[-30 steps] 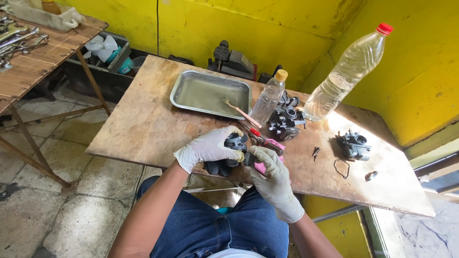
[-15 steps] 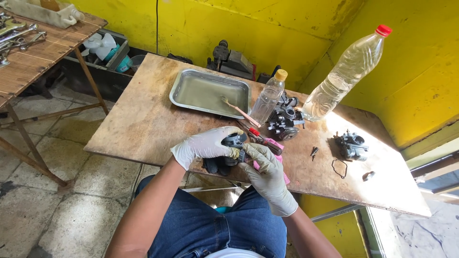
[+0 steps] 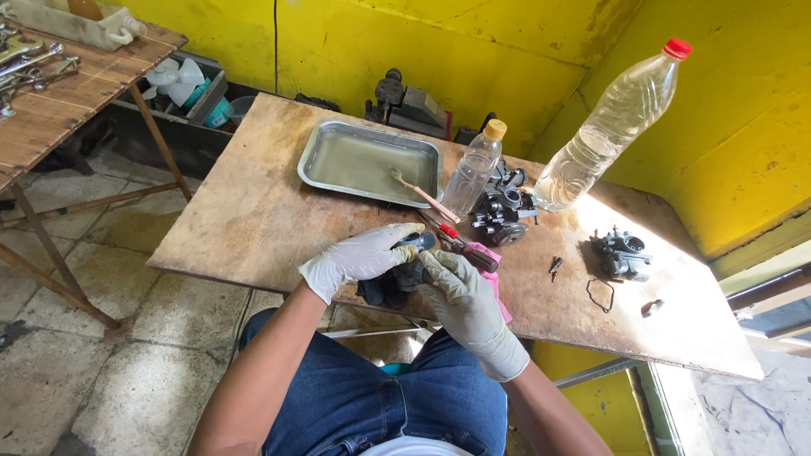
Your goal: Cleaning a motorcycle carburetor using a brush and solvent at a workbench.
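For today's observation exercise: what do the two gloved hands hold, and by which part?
Both hands grip a dark carburettor-like part: left hand over its top, right hand on its right side.

The right hand [image 3: 460,295] was drawn closer over the dark carburetor [image 3: 397,279], its fingers [image 3: 432,263] brought against the top. The left hand [image 3: 359,256] was closed slightly tighter around it.
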